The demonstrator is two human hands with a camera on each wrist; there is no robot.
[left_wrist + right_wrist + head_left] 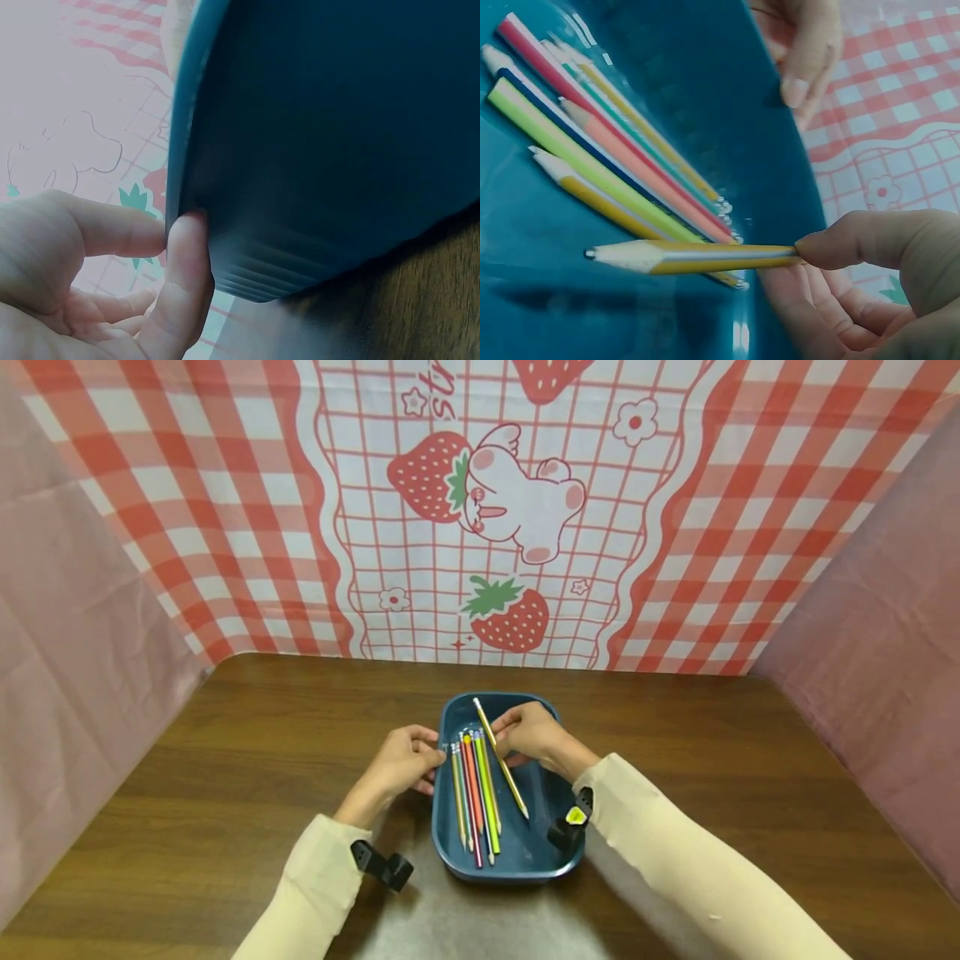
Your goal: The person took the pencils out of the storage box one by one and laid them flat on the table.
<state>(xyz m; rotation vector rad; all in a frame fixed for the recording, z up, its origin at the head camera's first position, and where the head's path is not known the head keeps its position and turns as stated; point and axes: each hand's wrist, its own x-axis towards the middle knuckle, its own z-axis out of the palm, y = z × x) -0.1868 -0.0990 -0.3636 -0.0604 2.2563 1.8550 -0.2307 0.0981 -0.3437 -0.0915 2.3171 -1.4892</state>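
A dark blue rectangular tray (540, 852) stands on the table, with several coloured pencils (474, 793) lying side by side along its left half. At the tray's left rim, my left hand (401, 764) pinches the edge between thumb and finger, as the left wrist view also shows at the tray wall (300, 150). Over the tray, my right hand (531, 735) pinches a yellow striped pencil (697, 256) near its eraser end. Its sharpened tip points toward the near side of the tray and casts a shadow on the tray floor.
The brown wooden table (262, 777) surrounds the tray. Behind it hangs a red checked cloth (240, 527) with strawberry prints, and pink cloth (870, 568) closes off both sides. Each wrist carries a small black camera (382, 864).
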